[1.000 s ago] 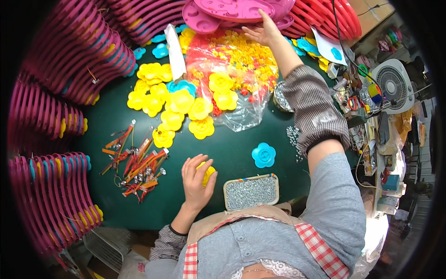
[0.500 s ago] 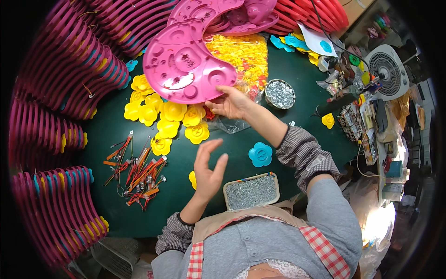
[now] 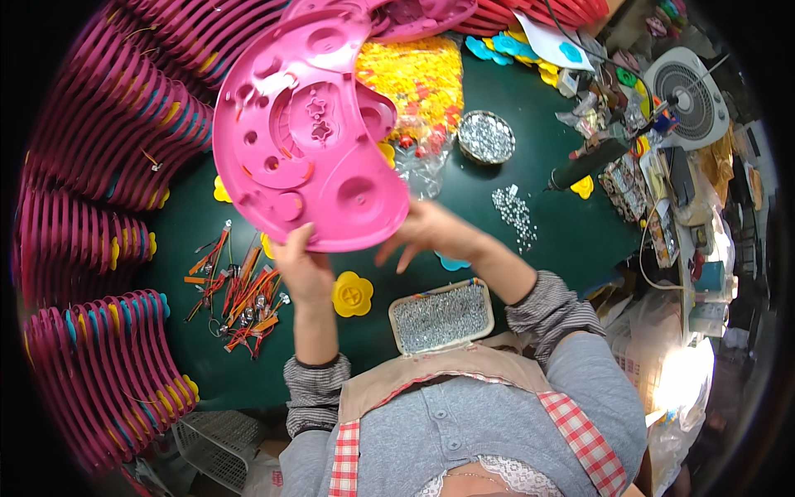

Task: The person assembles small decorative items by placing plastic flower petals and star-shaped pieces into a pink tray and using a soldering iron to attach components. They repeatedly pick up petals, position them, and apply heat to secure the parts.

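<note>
Pink panel held: one; hands: two

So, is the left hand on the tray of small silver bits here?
No, the left hand grips the lower edge of the curved pink panel, and the tray lies apart, to its right.

Workshop, stacked pink parts, loose wires

Panel above table — wires left of tray, bowl behind tray.
</note>
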Available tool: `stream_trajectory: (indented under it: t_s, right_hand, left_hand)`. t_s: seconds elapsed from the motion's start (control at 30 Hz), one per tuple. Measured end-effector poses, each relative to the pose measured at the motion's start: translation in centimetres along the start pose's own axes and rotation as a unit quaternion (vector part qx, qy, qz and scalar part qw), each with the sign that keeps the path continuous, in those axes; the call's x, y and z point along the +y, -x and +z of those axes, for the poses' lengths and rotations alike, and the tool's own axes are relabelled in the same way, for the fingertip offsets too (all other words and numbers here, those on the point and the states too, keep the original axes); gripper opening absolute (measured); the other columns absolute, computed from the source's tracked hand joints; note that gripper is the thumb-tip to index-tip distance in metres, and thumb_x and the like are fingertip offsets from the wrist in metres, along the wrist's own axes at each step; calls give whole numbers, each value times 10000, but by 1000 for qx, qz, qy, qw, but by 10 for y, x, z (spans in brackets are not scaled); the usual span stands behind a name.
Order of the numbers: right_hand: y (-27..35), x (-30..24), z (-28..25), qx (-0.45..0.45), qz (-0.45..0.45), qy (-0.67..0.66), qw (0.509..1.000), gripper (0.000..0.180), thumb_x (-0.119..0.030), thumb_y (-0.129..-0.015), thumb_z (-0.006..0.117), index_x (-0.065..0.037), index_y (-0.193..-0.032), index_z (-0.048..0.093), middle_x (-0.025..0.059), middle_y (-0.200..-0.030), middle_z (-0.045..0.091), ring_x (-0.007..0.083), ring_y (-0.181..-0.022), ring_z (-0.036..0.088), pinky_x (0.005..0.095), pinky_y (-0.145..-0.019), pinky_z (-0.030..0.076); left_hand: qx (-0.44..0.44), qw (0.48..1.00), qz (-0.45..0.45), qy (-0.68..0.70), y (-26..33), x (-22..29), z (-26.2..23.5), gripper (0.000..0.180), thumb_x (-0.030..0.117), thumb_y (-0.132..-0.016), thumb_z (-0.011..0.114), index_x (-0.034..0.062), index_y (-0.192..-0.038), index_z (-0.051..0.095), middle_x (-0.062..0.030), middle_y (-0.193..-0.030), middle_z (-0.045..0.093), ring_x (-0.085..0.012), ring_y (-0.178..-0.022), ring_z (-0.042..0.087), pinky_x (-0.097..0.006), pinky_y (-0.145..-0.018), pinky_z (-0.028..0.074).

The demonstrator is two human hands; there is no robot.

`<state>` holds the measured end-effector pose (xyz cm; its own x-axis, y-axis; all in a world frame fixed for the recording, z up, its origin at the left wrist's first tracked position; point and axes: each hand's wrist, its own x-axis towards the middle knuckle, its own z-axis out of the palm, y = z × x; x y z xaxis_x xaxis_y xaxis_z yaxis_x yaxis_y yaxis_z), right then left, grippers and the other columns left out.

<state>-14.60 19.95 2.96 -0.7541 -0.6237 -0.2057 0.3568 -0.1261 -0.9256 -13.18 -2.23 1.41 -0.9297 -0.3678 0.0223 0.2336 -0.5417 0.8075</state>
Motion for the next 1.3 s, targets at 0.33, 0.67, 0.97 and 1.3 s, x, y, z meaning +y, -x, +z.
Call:
stream_trajectory:
  t_s: [0.33, 0.67, 0.97, 1.3]
  right_hand:
    - [77, -9, -118, 72, -103, -116, 985, 821, -488, -1002, 635, -35, -1585, 277, 238, -1469, 519, 381, -1279, 628, 444, -844, 667]
    - [88, 47, -78, 243, -69, 307, 918, 635, -134, -909, 778, 0, -1456, 483, 195, -1271, 704, 279, -1162, 717, 382, -981, 569]
    - [80, 73, -86, 266, -114, 315, 904, 648, -68, -873, 743, -8, -1451, 456, 234, -1259, 704, 342, -1162, 719, 404, -978, 565]
    - [85, 74, -71, 251, -71, 325, 909, 674, -68, -890, 712, -7, -1473, 379, 279, -1242, 698, 435, -1141, 707, 448, -958, 559]
  left_hand:
    - [-91, 988, -99, -74, 4, 52, -79, 591, 223, -973, 589, -13, -1501, 469, -199, -1422, 606, -338, -1276, 635, -482, -1077, 539]
    - [-107, 949, -202, -216, 43, 44, -111, 588, 170, -991, 687, 0, -1511, 470, -161, -1414, 595, -256, -1235, 643, -402, -1057, 534]
    - [-118, 921, -154, -337, 36, 25, -111, 552, 31, -976, 706, 2, -1488, 500, -99, -1338, 655, -158, -1171, 658, -316, -1012, 545]
    - [-93, 920, -189, -331, 29, 25, -127, 542, 31, -969, 724, -8, -1471, 523, -101, -1289, 699, -154, -1113, 697, -309, -977, 574]
